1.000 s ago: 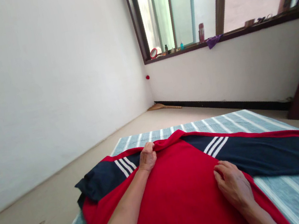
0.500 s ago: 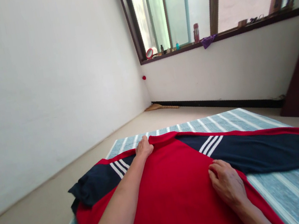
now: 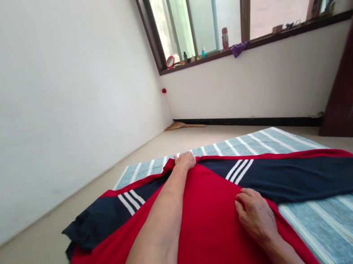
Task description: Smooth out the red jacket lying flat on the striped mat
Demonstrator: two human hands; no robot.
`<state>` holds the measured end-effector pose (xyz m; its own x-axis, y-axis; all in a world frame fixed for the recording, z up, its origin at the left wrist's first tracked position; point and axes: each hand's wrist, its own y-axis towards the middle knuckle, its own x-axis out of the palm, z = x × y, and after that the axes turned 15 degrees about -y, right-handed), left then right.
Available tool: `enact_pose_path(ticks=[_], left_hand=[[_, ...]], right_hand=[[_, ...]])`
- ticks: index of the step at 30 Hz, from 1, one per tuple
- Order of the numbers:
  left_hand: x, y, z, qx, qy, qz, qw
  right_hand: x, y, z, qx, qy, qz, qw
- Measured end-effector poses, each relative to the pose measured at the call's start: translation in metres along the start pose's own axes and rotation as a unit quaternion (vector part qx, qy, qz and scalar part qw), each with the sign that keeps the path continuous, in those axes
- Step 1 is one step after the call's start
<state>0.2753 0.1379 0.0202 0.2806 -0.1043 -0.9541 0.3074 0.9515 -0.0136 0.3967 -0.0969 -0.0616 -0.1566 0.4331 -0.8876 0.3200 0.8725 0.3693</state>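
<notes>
Shirt (image 3: 210, 226) lay lengthwise away from you. Your left hand (image 3: 185, 161) gripped its far collar (image 3: 169, 165), fingers curled shut; your right hand (image 3: 254, 216) rested half-curled mid-shirt, grasp unclear.

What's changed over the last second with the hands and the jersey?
The left hand slid forward and right along the collar of the jersey, and the bunched-up collar now lies flatter. The right hand stayed on the red cloth beside the navy sleeve; the jersey still lies on the striped mat.
</notes>
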Motion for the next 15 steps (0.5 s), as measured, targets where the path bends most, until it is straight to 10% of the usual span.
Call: enact_pose_path(ticks=[15], left_hand=[[-0.013,0.01,-0.008,-0.019,-0.237,-0.004,0.971]], right_hand=[[0.003,0.0,0.0,0.009,0.001,0.021,1.0]])
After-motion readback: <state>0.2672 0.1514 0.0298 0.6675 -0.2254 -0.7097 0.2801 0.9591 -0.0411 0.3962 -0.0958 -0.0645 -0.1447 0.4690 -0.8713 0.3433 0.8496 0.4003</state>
